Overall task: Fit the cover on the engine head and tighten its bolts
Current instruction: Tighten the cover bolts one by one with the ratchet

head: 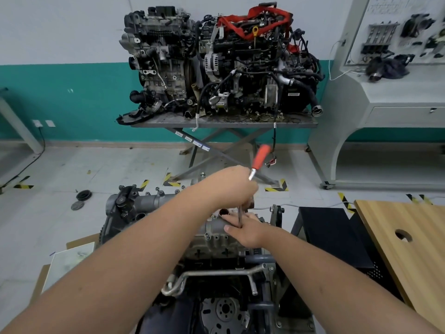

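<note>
An engine on a stand sits in front of me, with its grey metal cover (216,237) on top of the head. My left hand (231,186) grips a wrench with a red handle (261,156); the handle sticks up and to the right. The thin steel shaft (239,216) runs straight down from my fist to the cover. My right hand (248,231) rests on the cover, fingers around the lower end of the shaft. The bolt under the tool is hidden by my hands.
Two large engines (216,61) stand on a scissor-lift table (224,122) against the far wall. A grey training bench (385,92) is at the right, a wooden table (409,249) with a hole at the near right. Round parts (83,196) lie on the floor at left.
</note>
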The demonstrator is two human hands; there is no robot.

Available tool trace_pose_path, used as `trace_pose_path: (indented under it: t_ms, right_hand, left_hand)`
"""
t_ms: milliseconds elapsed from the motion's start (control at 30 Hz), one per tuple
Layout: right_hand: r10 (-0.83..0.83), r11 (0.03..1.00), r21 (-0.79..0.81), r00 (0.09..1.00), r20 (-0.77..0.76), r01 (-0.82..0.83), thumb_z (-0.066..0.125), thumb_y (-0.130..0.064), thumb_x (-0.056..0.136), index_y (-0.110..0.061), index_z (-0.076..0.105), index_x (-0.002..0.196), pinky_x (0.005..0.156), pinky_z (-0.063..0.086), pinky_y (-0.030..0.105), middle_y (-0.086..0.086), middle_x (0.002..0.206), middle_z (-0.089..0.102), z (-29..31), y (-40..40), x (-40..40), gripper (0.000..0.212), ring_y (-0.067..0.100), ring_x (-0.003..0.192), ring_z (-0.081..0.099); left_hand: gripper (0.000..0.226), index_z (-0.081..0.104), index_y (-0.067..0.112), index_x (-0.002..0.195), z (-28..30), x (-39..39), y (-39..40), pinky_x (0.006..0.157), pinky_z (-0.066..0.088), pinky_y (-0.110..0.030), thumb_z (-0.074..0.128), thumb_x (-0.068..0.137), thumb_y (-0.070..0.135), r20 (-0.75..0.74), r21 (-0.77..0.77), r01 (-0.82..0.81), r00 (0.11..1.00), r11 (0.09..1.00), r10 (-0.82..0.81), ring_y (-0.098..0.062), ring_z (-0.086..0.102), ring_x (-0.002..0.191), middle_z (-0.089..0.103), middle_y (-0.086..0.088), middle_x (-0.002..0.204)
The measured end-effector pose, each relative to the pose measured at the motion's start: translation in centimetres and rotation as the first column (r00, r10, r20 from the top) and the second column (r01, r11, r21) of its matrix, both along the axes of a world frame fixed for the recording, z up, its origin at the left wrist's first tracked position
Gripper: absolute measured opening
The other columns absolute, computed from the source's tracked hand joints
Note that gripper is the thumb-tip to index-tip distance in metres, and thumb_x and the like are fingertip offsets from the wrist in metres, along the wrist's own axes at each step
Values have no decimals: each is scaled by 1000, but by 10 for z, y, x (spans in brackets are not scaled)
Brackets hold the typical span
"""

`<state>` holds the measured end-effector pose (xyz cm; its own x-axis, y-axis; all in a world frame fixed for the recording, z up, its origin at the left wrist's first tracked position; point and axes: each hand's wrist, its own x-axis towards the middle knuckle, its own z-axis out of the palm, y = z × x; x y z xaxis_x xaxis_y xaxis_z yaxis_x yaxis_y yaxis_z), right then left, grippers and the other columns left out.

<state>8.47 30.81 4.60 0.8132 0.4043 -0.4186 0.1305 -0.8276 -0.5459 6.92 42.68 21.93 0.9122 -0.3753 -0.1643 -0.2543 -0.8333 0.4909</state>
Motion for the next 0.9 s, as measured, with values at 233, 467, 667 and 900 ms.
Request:
trace_pose_path:
  t_ms: [233,467,667,900]
  right_hand:
    - [-199,956,229,979,43,184,33,-13,106,-3,50,137,93,20,14,19,140,50,2,4,-6,37,20,121,43]
    - [54,996,67,993,103,-61,40,-33,94,-31,57,119,116,21,53,1,136,49,2,5,-5,30,28,138,24]
    - [-29,996,87,999,15,28,34,-52,95,-53,53,109,116,16,55,-5,141,43,3,5,-2,23,28,143,13]
    - [33,999,39,995,92,-37,31,-43,103,-49,45,104,112,18,40,-4,143,45,5,7,-1,16,24,130,27]
  left_hand:
    - [41,60,18,70,-57,-26,2,67,40,-34,57,90,53,866,196,125,444,972,-232,-23,56,74,58,1,80]
    - [30,63,34,98,-75,-28,-26,59,54,-24,36,104,47,-294,-916,-371,877,149,380,-21,63,71,68,0,78]
    - [31,62,13,87,-61,-12,-2,57,51,-30,51,101,38,-579,-793,-601,794,97,185,-22,60,52,60,-4,57]
    - [19,53,8,96,-44,-15,6,53,50,-29,49,101,25,-548,-748,-554,826,366,130,-26,60,51,57,-8,56]
